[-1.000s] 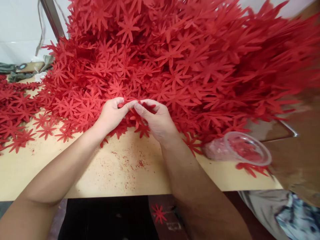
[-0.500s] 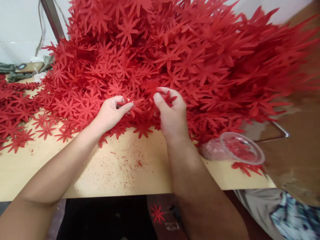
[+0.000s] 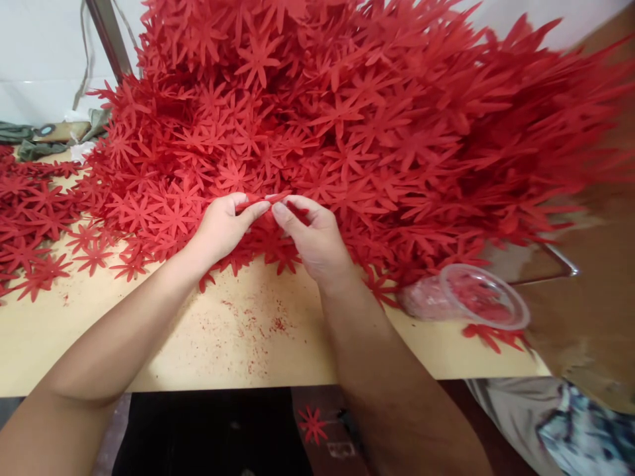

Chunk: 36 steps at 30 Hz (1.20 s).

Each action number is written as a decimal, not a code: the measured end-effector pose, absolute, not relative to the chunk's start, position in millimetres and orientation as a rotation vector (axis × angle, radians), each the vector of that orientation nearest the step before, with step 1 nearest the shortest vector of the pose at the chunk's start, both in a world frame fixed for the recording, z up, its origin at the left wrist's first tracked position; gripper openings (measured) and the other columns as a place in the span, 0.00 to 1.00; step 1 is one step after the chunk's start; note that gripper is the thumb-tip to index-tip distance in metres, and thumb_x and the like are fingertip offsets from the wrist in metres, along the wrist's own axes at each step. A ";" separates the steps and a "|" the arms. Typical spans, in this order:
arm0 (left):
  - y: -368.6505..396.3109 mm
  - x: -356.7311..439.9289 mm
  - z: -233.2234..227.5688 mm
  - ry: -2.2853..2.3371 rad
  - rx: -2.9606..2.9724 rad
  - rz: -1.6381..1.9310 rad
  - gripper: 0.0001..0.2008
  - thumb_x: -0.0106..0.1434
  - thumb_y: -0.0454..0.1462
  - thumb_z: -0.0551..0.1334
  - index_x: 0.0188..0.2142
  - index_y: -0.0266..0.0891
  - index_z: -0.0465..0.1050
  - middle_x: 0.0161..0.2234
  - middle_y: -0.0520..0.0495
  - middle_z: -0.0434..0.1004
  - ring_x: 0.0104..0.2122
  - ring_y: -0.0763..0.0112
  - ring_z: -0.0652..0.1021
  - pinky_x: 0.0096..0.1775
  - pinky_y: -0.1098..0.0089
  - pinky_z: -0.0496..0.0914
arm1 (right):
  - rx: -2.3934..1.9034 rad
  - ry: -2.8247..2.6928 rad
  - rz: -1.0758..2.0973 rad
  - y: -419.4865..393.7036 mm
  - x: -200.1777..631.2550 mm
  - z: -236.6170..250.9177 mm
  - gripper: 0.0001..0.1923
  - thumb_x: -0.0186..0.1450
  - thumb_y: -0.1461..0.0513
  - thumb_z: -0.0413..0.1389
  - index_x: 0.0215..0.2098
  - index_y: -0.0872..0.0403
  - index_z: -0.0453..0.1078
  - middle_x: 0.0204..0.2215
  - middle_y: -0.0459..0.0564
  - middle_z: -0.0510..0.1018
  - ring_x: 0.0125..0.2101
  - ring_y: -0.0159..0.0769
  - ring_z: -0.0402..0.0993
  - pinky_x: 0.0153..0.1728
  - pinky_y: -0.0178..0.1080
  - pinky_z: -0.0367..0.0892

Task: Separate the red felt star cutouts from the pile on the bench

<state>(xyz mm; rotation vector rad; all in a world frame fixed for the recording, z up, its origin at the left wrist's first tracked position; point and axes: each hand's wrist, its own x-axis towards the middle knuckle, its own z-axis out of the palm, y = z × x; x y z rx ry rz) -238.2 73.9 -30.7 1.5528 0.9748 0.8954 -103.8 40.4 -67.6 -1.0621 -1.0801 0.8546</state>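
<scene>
My left hand pinches a red star-shaped flower cutout between thumb and fingers. Beside it, almost touching at the fingertips, my right hand is closed with thumb against fingers, and red petals show in its grip. Both hands are at the front of a large heap of red flower cutouts. How the pieces meet between the fingertips is too small to make out.
A clear plastic cup lies on its side at the right with red pieces inside. More cutouts spread at the left. Red crumbs dot the tabletop. Brown cardboard stands right, and one red flower lies below the table edge.
My right hand has come left and slightly down from the heap, bringing red petals up to my left hand. My left hand has barely moved and keeps its pinch.
</scene>
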 end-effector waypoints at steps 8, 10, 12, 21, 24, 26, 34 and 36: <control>74.4 -236.1 -30.7 0.924 1.494 0.878 0.16 0.60 0.38 0.64 0.21 0.38 0.60 0.16 0.60 0.56 0.17 0.84 0.57 0.22 0.76 0.54 | -0.991 -0.928 0.886 36.7 -103.9 -62.2 0.12 0.51 0.56 0.65 0.27 0.53 0.70 0.19 0.38 0.65 0.18 0.20 0.56 0.17 0.28 0.53; 77.6 -238.0 -31.3 0.940 1.518 0.947 0.17 0.60 0.38 0.64 0.21 0.38 0.58 0.16 0.60 0.56 0.17 0.83 0.58 0.24 0.77 0.57 | -1.015 -0.823 0.858 38.0 -96.1 -61.1 0.10 0.53 0.57 0.64 0.27 0.52 0.67 0.19 0.37 0.63 0.16 0.19 0.52 0.15 0.28 0.49; 83.1 -241.3 -33.2 0.969 1.582 1.010 0.16 0.60 0.39 0.64 0.21 0.38 0.59 0.17 0.59 0.59 0.19 0.82 0.62 0.26 0.77 0.60 | -1.044 -0.760 0.840 40.4 -89.5 -60.8 0.11 0.54 0.58 0.63 0.27 0.52 0.65 0.20 0.37 0.62 0.16 0.19 0.51 0.14 0.27 0.48; 107.5 -264.2 -45.0 1.119 2.257 1.356 0.19 0.57 0.43 0.65 0.48 0.44 0.73 0.58 0.42 0.68 0.61 0.54 0.63 0.61 0.53 0.55 | -1.086 -0.866 1.018 43.9 -91.2 -69.8 0.16 0.55 0.59 0.62 0.40 0.49 0.64 0.29 0.40 0.75 0.21 0.23 0.68 0.23 0.31 0.67; 98.8 -261.3 -41.6 1.052 2.383 1.316 0.16 0.60 0.41 0.62 0.48 0.45 0.73 0.58 0.44 0.69 0.60 0.56 0.65 0.61 0.53 0.56 | -1.101 -0.972 1.043 40.9 -91.4 -70.4 0.16 0.57 0.52 0.60 0.38 0.51 0.65 0.25 0.42 0.76 0.19 0.25 0.69 0.20 0.31 0.65; 89.2 -255.4 -39.2 0.977 2.408 1.215 0.12 0.63 0.39 0.58 0.45 0.42 0.75 0.52 0.44 0.74 0.54 0.60 0.71 0.58 0.56 0.61 | -1.109 -1.020 1.057 39.0 -93.9 -69.2 0.18 0.56 0.47 0.60 0.34 0.52 0.67 0.21 0.43 0.75 0.17 0.26 0.68 0.17 0.31 0.63; 72.5 -240.1 -42.7 0.882 2.351 1.041 0.14 0.61 0.39 0.62 0.46 0.39 0.75 0.46 0.44 0.78 0.47 0.66 0.75 0.54 0.61 0.66 | -1.031 -1.049 1.169 34.9 -103.4 -64.6 0.22 0.51 0.44 0.63 0.32 0.51 0.68 0.18 0.39 0.72 0.16 0.25 0.67 0.17 0.31 0.66; 73.6 -240.5 -44.4 0.895 2.331 1.039 0.15 0.60 0.37 0.63 0.47 0.38 0.75 0.47 0.43 0.78 0.47 0.66 0.75 0.54 0.61 0.66 | -0.985 -1.039 1.231 34.2 -102.3 -64.3 0.25 0.48 0.47 0.66 0.36 0.50 0.66 0.22 0.38 0.75 0.18 0.25 0.69 0.19 0.31 0.68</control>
